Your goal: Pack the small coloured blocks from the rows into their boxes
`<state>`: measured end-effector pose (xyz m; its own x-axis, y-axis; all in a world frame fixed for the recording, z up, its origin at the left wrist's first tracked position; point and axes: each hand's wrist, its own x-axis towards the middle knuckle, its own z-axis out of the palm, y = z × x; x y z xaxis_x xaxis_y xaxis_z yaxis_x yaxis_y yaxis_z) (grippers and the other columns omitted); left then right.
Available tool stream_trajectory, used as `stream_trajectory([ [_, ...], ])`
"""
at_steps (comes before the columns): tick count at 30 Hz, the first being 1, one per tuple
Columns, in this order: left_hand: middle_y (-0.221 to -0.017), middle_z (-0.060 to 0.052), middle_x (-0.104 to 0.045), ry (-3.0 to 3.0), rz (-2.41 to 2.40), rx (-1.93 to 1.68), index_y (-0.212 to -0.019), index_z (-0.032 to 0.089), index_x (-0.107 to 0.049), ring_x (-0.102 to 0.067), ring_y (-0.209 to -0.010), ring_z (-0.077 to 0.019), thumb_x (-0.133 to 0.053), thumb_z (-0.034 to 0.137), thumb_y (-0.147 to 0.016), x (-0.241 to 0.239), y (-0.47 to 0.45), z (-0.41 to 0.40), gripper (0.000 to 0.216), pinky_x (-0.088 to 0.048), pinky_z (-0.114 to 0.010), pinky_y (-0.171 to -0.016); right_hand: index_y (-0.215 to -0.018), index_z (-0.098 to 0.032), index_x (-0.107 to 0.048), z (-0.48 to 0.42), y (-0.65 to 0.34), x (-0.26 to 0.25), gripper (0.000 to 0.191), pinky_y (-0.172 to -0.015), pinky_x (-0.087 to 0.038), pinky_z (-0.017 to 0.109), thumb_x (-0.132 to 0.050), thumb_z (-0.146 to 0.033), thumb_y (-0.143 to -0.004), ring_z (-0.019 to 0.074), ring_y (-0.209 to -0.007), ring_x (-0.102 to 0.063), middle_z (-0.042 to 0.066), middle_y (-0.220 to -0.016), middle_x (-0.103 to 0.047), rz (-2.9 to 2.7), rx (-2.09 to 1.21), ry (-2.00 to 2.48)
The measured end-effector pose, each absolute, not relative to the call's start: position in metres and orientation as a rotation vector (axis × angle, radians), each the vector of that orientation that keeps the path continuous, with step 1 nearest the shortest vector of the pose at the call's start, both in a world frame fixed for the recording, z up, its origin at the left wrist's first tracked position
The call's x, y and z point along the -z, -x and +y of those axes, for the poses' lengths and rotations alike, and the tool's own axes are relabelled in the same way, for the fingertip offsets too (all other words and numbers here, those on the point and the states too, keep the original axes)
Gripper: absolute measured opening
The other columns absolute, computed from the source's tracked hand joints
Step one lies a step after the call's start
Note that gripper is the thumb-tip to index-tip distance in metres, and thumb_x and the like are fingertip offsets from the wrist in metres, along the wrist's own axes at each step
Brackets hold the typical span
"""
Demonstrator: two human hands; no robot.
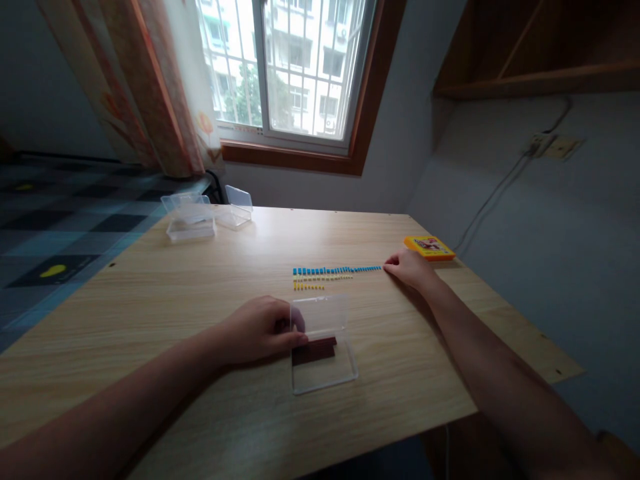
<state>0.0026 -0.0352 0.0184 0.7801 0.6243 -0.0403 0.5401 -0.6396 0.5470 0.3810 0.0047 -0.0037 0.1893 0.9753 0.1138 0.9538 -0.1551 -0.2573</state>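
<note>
My left hand (273,327) is closed on the left side of a clear plastic box (325,383), thumb near the hinge and fingers behind the raised lid (323,313). Dark red strips (317,350) lie inside the box along its back. Beyond it, small blue pieces (330,271) form a long row that gets smaller toward the right. Shorter rows of pale yellow pieces (325,278) and yellow pieces (300,286) run below. At the blue row's right end, my right hand (403,267) touches the table with its fingertips pinched; anything between them is too small to make out.
Two clear plastic boxes with lids up, one larger (191,230) and one smaller (236,215), stand at the table's far left. A yellow-orange box (429,247) lies beyond my right hand. The wooden table (200,280) ends near the window wall.
</note>
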Motion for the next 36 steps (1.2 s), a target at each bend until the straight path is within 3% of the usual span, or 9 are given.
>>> stream_trajectory([
  [6, -0.073, -0.002, -0.069, -2.437, 0.847, -0.202, -0.083, 0.021, -0.075, -0.059, -0.067, -0.0166, -0.062, 0.044, -0.087, -0.016, -0.002, -0.034, 0.027, -0.041, -0.026, -0.064, -0.094, -0.016, -0.081, -0.026, -0.368, -0.037, 0.023, -0.062, -0.043, 0.027, -0.067, -0.034, -0.09, 0.0186, -0.073, -0.065, 0.007, -0.082, -0.076, -1.926, -0.251, 1.998],
  [9, -0.074, -0.002, -0.07, -2.448, 0.845, -0.201, -0.084, 0.021, -0.076, -0.06, -0.068, -0.0167, -0.062, 0.043, -0.087, -0.017, -0.002, -0.035, 0.026, -0.041, -0.026, -0.064, -0.09, -0.019, -0.08, -0.059, -0.345, -0.066, 0.025, -0.064, -0.045, 0.024, -0.068, -0.041, -0.091, 0.0149, -0.074, -0.063, 0.004, -0.085, -0.073, -2.189, -0.488, 1.575],
  [11, -0.075, -0.002, -0.071, -2.458, 0.829, -0.207, -0.084, 0.021, -0.076, -0.061, -0.069, -0.0166, -0.063, 0.043, -0.087, -0.016, -0.002, -0.034, 0.026, -0.042, -0.026, -0.065, -0.088, -0.019, -0.08, -0.081, -0.322, -0.077, 0.02, -0.063, -0.045, 0.023, -0.069, -0.036, -0.092, 0.0128, -0.072, -0.061, 0.003, -0.082, -0.069, -2.43, -0.738, 1.188],
  [14, -0.075, -0.001, -0.071, -2.468, 0.803, -0.212, -0.084, 0.021, -0.075, -0.061, -0.069, -0.016, -0.063, 0.044, -0.088, -0.016, -0.002, -0.034, 0.026, -0.041, -0.026, -0.065, -0.09, -0.021, -0.079, -0.104, -0.288, -0.077, 0.011, -0.067, -0.045, 0.021, -0.069, -0.022, -0.092, 0.0097, -0.071, -0.061, 0.001, -0.084, -0.07, -2.65, -0.898, 0.99],
  [26, -0.069, 0.0, -0.069, -2.466, 0.811, -0.235, -0.081, 0.021, -0.076, -0.059, -0.064, -0.0145, -0.064, 0.042, -0.085, -0.018, -0.005, -0.036, 0.024, -0.039, -0.025, -0.061, -0.086, -0.02, -0.077, -0.111, -0.255, -0.045, 0.011, -0.068, -0.042, 0.023, -0.068, -0.024, -0.089, 0.0122, -0.072, -0.063, 0.001, -0.086, -0.074, -2.793, -0.647, 1.155],
  [36, -0.071, 0.0, -0.07, -2.481, 0.801, -0.226, -0.082, 0.021, -0.076, -0.06, -0.065, -0.0148, -0.064, 0.043, -0.087, -0.016, -0.005, -0.036, 0.026, -0.039, -0.025, -0.062, -0.097, -0.023, -0.079, -0.105, -0.264, -0.044, 0.019, -0.067, -0.041, 0.021, -0.063, -0.016, -0.092, 0.0093, -0.07, -0.06, -0.001, -0.084, -0.071, -2.815, -0.647, 0.944],
])
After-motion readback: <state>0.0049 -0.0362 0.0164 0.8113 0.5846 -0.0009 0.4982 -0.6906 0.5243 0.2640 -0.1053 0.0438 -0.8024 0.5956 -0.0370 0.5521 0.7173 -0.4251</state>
